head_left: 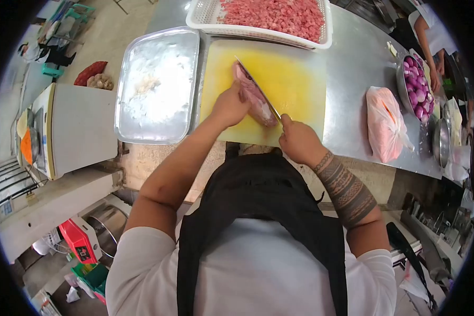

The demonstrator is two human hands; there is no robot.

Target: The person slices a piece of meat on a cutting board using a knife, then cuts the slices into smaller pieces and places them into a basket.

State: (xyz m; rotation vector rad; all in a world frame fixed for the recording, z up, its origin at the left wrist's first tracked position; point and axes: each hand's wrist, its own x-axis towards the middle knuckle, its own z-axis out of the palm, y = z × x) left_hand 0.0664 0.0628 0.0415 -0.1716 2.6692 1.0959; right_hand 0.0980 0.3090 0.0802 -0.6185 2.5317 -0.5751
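Note:
A long piece of raw meat (254,101) lies slantwise on the yellow-stained cutting board (300,73). My left hand (231,105) is closed on the meat's left side, fingers curled over its edge. In my right hand (298,139) is the handle of a knife (262,92), its long blade running up and left along the meat's right edge. The blade overlaps the meat's edge in this view. Part of the handle is hidden inside my right fist.
Beyond the board stands a white basket (258,35) of diced meat. A metal tray (158,87) is at the left. To the right are a bagged pink item (385,124) and a bowl (401,87) of peeled red onions. Another person's arm (424,45) reaches in nearby.

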